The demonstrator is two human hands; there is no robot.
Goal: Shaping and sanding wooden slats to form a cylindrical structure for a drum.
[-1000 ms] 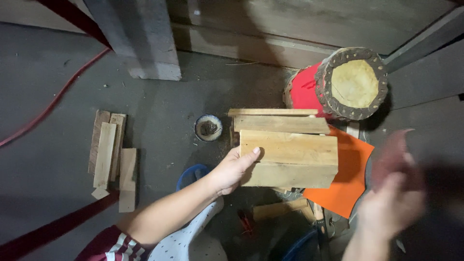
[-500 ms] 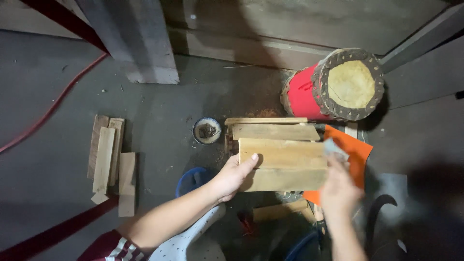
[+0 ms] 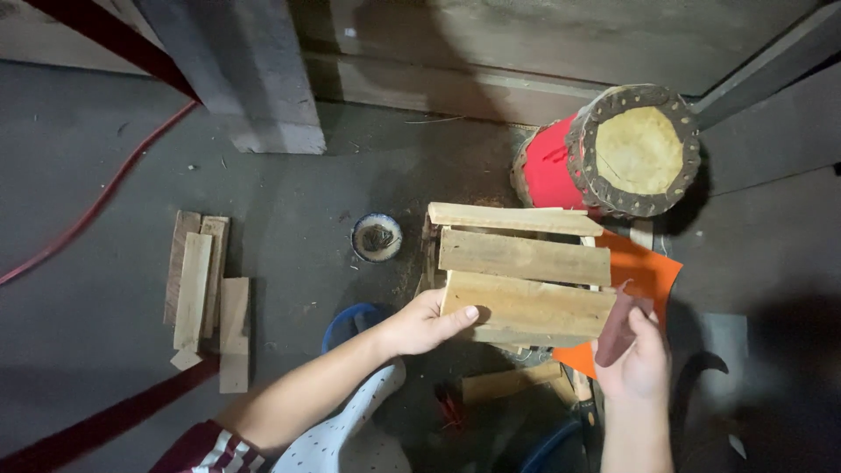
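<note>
Hands are working low in the view, nearest the camera. The left hand [image 3: 422,322] is reaching in from the lower left, its fingers curled around the near left end of a slatted wooden frame [image 3: 522,282], thumb lying flat on top of the nearest slat, so it is closed on the wood. The right hand [image 3: 638,357] is coming up from the bottom edge, fingers pinched shut around a dark sheet of sandpaper [image 3: 618,326], which is standing against the right end of that same nearest slat. The frame is sitting above the floor, between the two hands, three pale slats running left to right across it. Under its right end an orange sheet [image 3: 646,278] is showing, and under its near edge a loose wood offcut [image 3: 510,382] is lying. A blue container rim [image 3: 346,322] is peeking out just behind the left forearm.

Farther out on the grey concrete floor [image 3: 105,333], a small stack of wood strips [image 3: 203,289] is lying well apart to the left. A small round dish [image 3: 377,237] holding dark bits is sitting just beside the frame's far left corner. Beyond the frame, to the right, a red drum [image 3: 613,153] is lying on its side, its pale skin head facing the camera. A red cable [image 3: 96,206] is curving across the floor's far left, and a grey concrete post [image 3: 236,70] is standing at the far edge against a timber wall.
</note>
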